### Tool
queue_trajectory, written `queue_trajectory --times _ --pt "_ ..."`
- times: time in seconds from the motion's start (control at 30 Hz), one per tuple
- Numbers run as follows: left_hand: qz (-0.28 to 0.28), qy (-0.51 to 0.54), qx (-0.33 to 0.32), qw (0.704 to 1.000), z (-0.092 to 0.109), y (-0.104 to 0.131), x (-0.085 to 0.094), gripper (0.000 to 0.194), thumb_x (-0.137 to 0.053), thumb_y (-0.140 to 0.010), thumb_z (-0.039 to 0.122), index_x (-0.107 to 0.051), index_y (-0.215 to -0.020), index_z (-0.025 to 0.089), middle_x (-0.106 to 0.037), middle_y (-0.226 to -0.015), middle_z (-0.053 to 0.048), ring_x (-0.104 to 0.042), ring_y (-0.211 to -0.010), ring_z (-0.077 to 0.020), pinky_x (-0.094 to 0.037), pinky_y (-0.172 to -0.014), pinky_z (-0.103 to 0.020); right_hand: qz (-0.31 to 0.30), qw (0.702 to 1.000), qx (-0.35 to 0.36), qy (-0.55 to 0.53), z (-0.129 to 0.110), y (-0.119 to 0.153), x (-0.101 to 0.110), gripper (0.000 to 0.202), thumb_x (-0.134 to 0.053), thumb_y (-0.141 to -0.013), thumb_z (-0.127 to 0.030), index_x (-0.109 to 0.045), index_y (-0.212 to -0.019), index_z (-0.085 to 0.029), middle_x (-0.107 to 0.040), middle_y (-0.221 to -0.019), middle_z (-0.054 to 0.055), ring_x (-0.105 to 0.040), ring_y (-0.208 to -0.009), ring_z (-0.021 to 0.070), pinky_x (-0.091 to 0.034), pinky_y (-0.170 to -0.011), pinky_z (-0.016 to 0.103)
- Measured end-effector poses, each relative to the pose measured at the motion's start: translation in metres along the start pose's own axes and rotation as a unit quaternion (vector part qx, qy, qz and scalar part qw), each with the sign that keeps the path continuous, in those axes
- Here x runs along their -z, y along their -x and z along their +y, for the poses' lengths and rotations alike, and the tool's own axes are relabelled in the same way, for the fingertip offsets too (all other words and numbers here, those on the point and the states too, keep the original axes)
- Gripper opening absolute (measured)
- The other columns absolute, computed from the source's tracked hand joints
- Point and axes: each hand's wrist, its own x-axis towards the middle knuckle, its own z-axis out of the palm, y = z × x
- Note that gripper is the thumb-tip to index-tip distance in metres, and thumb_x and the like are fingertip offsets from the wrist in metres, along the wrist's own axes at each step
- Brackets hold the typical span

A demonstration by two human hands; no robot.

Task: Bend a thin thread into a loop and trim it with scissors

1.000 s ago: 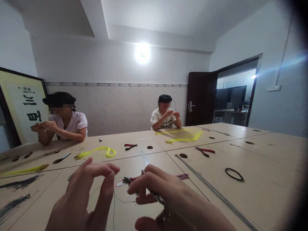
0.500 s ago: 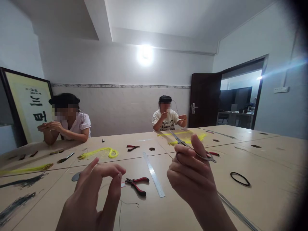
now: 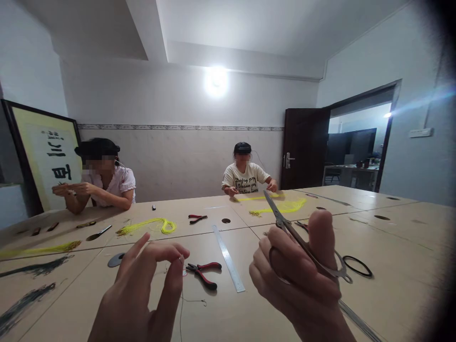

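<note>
My left hand (image 3: pixel 133 289) pinches a thin dark thread (image 3: pixel 182 308) between thumb and index finger. The thread hangs down toward the tabletop, and a small hooked end lies to its right. Whatever tiny piece sits at the fingertips is too small to make out. Metal scissors (image 3: pixel 272 207) are in my right hand (image 3: pixel 292 280), thumb and fingers in the handle loops, blades together and pointing up and away. Just beyond my left fingertips lie red-and-black pliers (image 3: pixel 206 271). A steel ruler (image 3: pixel 229 260) rests on the table between my two hands.
Yellow cord bundles (image 3: pixel 167 224) and dark cord bundles (image 3: pixel 26 304) lie on the table (image 3: pixel 249 313). A grey disc (image 3: pixel 115 260) is behind my left hand. On the right are a black ring (image 3: pixel 358 267) and thin rods (image 3: pixel 359 321). Two people (image 3: pixel 123 187) sit across.
My right hand has come closer with the scissors, which have turned more toward me. My left hand keeps its pinch, nearly still. The person opposite has lowered both hands to the table.
</note>
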Motion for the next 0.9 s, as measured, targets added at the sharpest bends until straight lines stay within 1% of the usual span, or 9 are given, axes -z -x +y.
queue_trajectory --times 0.17,0.27,0.33,0.43,0.5,0.57,0.67,0.77,0.9 --pt "-0.007 -0.017 -0.007 1.000 -0.002 -0.001 0.001 0.017 -0.039 -0.091 0.040 -0.050 -0.083 0.030 -0.073 -0.083 0.003 -0.067 -0.104 -0.0299 -0.055 -0.083 -0.056 0.047 0.988 -0.123 0.080 -0.007 0.007 -0.007 0.049 -0.066 -0.067 -0.068 -0.059 -0.081 -0.022 -0.043 -0.047 -0.011 -0.040 -0.032 0.0061 -0.042 -0.036 0.014" --pt "-0.013 -0.053 -0.055 0.997 -0.008 -0.003 0.005 0.014 -0.040 -0.091 0.038 -0.050 -0.084 0.030 -0.073 -0.082 0.004 -0.070 -0.095 -0.0289 -0.059 -0.075 -0.051 0.031 0.951 -0.257 0.171 -0.012 0.015 -0.015 0.048 -0.077 -0.065 -0.056 -0.065 -0.088 -0.016 -0.049 -0.050 -0.009 -0.042 -0.041 0.0030 -0.033 -0.040 0.010" --pt "-0.017 -0.072 -0.104 0.992 -0.013 -0.005 0.007 0.011 -0.042 -0.090 0.035 -0.050 -0.085 0.030 -0.073 -0.081 0.004 -0.072 -0.085 -0.0257 -0.061 -0.071 -0.045 0.081 0.896 -0.323 0.294 -0.011 0.017 -0.018 0.052 -0.078 -0.063 -0.058 -0.066 -0.087 -0.013 -0.046 -0.050 -0.009 -0.035 -0.042 0.0005 -0.026 -0.040 0.011" --pt "-0.016 -0.082 -0.149 0.985 -0.015 -0.009 0.010 0.007 -0.045 -0.090 0.031 -0.050 -0.086 0.029 -0.073 -0.078 0.004 -0.073 -0.075 -0.0208 -0.060 -0.079 -0.041 0.176 0.764 -0.359 0.507 -0.002 0.015 -0.018 0.061 -0.086 -0.051 -0.054 -0.062 -0.094 -0.017 -0.046 -0.053 -0.010 -0.040 -0.043 0.0031 -0.029 -0.037 0.012" --pt "-0.018 -0.076 -0.149 0.986 -0.012 -0.011 0.011 0.006 -0.046 -0.090 0.028 -0.049 -0.085 0.028 -0.073 -0.078 0.005 -0.072 -0.073 -0.0177 -0.056 -0.089 -0.041 0.206 0.672 -0.371 0.607 0.004 0.012 -0.013 0.053 -0.086 -0.055 -0.039 -0.058 -0.096 -0.020 -0.050 -0.059 -0.009 -0.047 -0.043 0.0060 -0.036 -0.034 0.013" --pt "-0.018 -0.056 -0.132 0.989 -0.008 -0.011 0.013 0.007 -0.046 -0.090 0.023 -0.049 -0.085 0.028 -0.072 -0.077 0.006 -0.071 -0.073 -0.0152 -0.052 -0.095 -0.040 0.209 0.634 -0.364 0.649 0.007 0.010 -0.005 0.038 -0.076 -0.068 -0.029 -0.056 -0.100 -0.020 -0.054 -0.069 -0.005 -0.054 -0.046 0.0083 -0.045 -0.035 0.016" --pt "-0.025 0.003 -0.092 0.995 -0.002 -0.011 0.014 0.011 -0.047 -0.090 0.021 -0.051 -0.083 0.028 -0.069 -0.075 0.007 -0.069 -0.073 -0.0122 -0.055 -0.089 -0.034 0.191 0.635 -0.350 0.661 0.003 0.011 0.004 0.040 -0.062 -0.078 -0.028 -0.053 -0.117 -0.022 -0.058 -0.084 -0.001 -0.062 -0.055 0.0111 -0.057 -0.051 0.026" --pt "-0.067 0.091 -0.028 0.993 0.002 -0.010 0.018 0.013 -0.048 -0.091 0.024 -0.054 -0.080 0.028 -0.068 -0.072 0.008 -0.069 -0.070 -0.0103 -0.056 -0.055 -0.017 0.165 0.666 -0.348 0.639 -0.005 0.011 0.001 0.050 -0.059 -0.081 -0.035 -0.050 -0.130 -0.030 -0.062 -0.096 0.001 -0.066 -0.068 0.0136 -0.058 -0.067 0.031" --pt "-0.133 0.199 0.040 0.970 0.006 -0.014 0.023 0.018 -0.050 -0.089 0.024 -0.058 -0.074 0.029 -0.069 -0.065 0.010 -0.070 -0.067 -0.0090 -0.055 -0.050 -0.013 0.144 0.709 -0.296 0.623 -0.010 0.014 -0.013 0.032 -0.065 -0.078 -0.043 -0.070 -0.105 -0.028 -0.067 -0.084 0.002 -0.062 -0.062 0.0144 -0.055 -0.058 0.027"
